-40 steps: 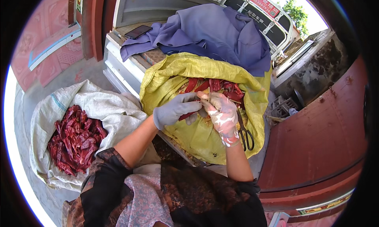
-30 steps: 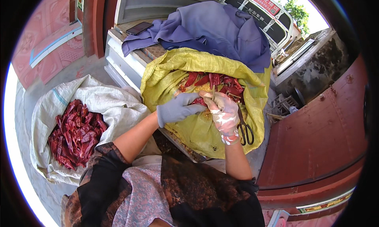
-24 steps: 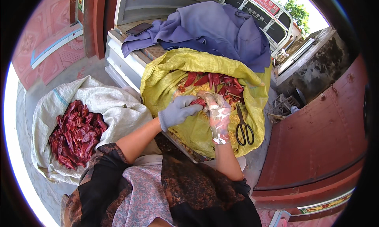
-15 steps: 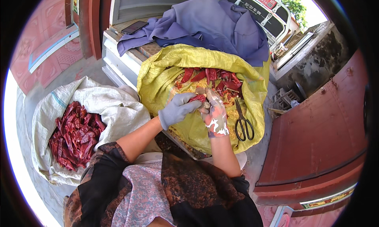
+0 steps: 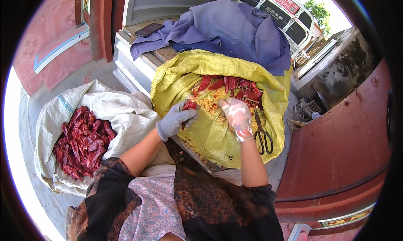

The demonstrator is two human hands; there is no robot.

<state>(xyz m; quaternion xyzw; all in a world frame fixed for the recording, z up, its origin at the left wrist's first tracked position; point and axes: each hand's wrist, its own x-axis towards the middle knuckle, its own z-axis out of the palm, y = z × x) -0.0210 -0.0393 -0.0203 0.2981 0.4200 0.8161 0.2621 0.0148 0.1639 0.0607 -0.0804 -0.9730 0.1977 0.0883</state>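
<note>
My left hand point(image 5: 174, 120), in a grey glove, is closed on a dried red chili pepper point(image 5: 189, 105) over the left part of a yellow woven sack point(image 5: 218, 146). Apart from it, my right hand point(image 5: 237, 117) in a pink-and-white patterned glove hovers above the sack's middle; motion smears its fingers. Pale yellow chili seeds point(image 5: 208, 101) lie on the sack between the hands. Beyond them rest several red chili pods point(image 5: 230, 83). Just right of my right hand, black-handled scissors point(image 5: 260, 130) lie on the sack.
On the left, a white woven sack point(image 5: 126, 111) stands open, full of dried red chilies point(image 5: 82, 144). A purple-blue cloth point(image 5: 235, 27) and a phone point(image 5: 149, 29) lie on the truck bed behind the yellow sack. A dark red metal gate point(image 5: 336, 144) stands to the right.
My hands have parted: the left drew back to the left with the chili pepper, and the right moved right. The whole view has shifted slightly.
</note>
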